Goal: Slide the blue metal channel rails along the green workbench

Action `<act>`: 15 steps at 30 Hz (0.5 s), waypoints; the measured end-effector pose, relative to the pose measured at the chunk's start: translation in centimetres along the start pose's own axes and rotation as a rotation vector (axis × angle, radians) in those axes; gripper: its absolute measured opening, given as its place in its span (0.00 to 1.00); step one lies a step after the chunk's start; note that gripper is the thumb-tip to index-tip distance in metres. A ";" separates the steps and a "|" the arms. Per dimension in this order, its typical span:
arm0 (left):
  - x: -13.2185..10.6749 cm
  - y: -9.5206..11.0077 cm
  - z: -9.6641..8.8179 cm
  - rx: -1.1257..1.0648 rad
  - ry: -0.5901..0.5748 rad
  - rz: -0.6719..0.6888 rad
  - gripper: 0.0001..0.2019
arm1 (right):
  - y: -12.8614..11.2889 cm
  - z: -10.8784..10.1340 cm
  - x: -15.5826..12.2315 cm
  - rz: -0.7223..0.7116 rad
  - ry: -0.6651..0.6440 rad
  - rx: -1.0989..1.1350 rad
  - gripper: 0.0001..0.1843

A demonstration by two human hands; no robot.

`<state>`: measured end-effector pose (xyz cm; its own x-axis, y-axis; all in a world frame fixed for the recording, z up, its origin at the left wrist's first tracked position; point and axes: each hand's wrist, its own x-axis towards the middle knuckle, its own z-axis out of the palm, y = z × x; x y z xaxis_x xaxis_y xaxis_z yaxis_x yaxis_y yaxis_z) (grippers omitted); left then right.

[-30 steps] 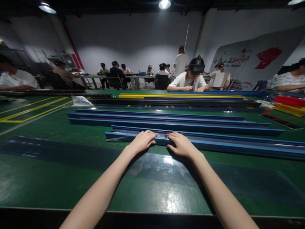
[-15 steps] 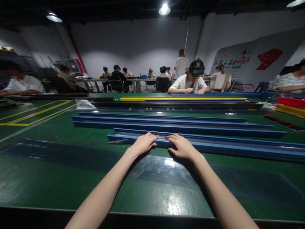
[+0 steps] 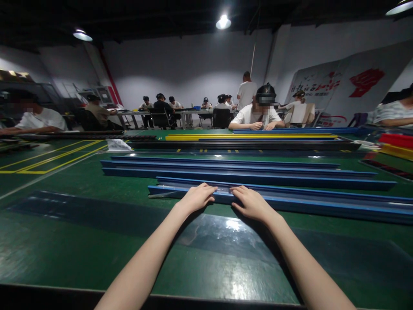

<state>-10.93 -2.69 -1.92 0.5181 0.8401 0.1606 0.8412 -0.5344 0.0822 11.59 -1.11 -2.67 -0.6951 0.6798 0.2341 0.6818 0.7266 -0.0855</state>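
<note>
A long blue channel rail (image 3: pixel 316 206) lies across the green table (image 3: pixel 80 241) in front of me, its left end near the middle of the view. My left hand (image 3: pixel 196 198) rests on the rail's near edge, fingers curled over the lip. My right hand (image 3: pixel 251 201) sits just to the right of it on the same rail, fingers bent over the edge too. The two hands are a few centimetres apart. A thin grey strip (image 3: pixel 193 186) lies inside the rail under the fingertips.
More blue rails (image 3: pixel 226 168) lie parallel behind the near one, then black (image 3: pixel 245 145) and yellow rails (image 3: pixel 251 137). A person (image 3: pixel 256 114) sits opposite. Other people sit at the left (image 3: pixel 35 118), the right (image 3: pixel 392 113) and at far tables. Red and yellow pieces (image 3: pixel 396 144) lie at right.
The camera has tilted a little, so everything sits slightly lower in view. Both hands stay on the near blue rail in the same grip.
</note>
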 end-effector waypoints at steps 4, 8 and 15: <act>0.0 0.0 -0.1 0.001 -0.013 -0.005 0.19 | -0.1 0.0 -0.1 0.016 0.022 -0.032 0.16; 0.0 -0.1 0.0 -0.003 -0.018 -0.016 0.20 | -0.3 0.1 0.0 0.021 0.025 -0.047 0.15; -0.1 0.1 0.2 0.019 0.006 -0.013 0.19 | -0.5 0.4 0.1 0.040 0.027 -0.090 0.15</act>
<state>-10.89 -2.82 -2.12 0.5064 0.8462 0.1659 0.8505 -0.5219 0.0660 11.05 -1.39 -2.97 -0.6616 0.7039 0.2586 0.7272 0.6864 -0.0078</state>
